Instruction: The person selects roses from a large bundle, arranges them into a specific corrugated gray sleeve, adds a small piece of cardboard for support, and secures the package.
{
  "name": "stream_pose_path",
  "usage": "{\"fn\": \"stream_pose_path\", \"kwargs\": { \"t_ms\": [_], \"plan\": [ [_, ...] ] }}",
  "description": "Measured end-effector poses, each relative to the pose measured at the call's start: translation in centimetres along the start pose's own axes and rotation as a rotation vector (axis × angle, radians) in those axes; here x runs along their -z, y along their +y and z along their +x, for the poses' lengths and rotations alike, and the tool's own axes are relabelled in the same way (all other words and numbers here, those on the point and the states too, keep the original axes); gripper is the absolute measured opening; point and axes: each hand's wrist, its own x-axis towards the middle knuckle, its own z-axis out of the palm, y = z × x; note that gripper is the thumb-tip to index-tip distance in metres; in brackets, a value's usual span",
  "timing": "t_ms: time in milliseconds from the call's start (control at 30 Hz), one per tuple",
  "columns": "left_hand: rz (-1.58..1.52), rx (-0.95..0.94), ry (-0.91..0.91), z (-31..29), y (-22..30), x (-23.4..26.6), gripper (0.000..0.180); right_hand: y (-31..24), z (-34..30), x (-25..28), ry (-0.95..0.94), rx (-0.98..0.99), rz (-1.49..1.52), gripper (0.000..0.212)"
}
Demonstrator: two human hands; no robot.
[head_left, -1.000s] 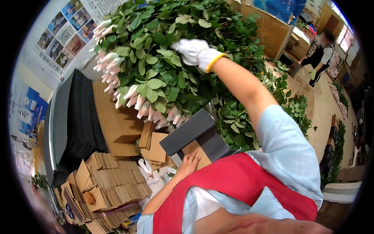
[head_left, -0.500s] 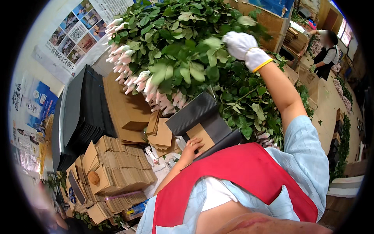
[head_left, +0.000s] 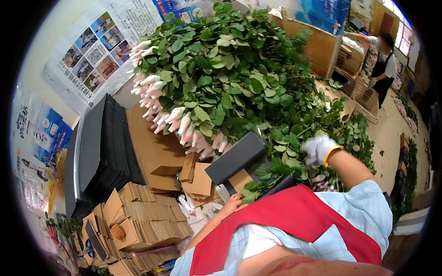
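Leafy stem (head_left: 263, 175): lying across the open black box (head_left: 235, 158), before your red apron (head_left: 281, 209). Your bare left hand (head_left: 234, 202): beside its leaf end; you cannot tell the grip. Your gloved right hand (head_left: 316, 151): at the greenery (head_left: 290, 145), blurred, grip unclear. Brown card (head_left: 239, 180): in the box. Flower pile (head_left: 225, 78): beyond, pale heads (head_left: 186, 126) leftward.

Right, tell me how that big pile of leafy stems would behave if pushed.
The leafy pile would probably give rather than slide as a block, its leaves looking thin. The pale pink tips sticking out at its left might bend if knocked. Moving one part could drag more along, since the leaves overlap closely.
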Motion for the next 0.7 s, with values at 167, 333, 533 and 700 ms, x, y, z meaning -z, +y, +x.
{"fn": "stream_pose_path", "kwargs": {
  "t_ms": [167,333,533,700],
  "plan": [
    [-0.824,1.13,0.275,-2.6,2.9,-0.1,0.026,-0.9,10.7,22.7,1.208,0.389,0.084,0.013],
    [-0.458,0.957,0.033,3.8,7.6,5.6,0.03,0.4,28.0,37.0,1.442,0.211,0.094,0.045],
    [-0.496,0.832,-0.1,2.8,6.5,3.6,0.028,1.2,32.1,38.6,1.123,0.125,0.128,0.037],
    [-0.654,0.806,0.273,0.3,6.3,0.1,0.028,-0.9,12.7,32.9,1.479,0.132,-0.019,0.027]
  ]
}}
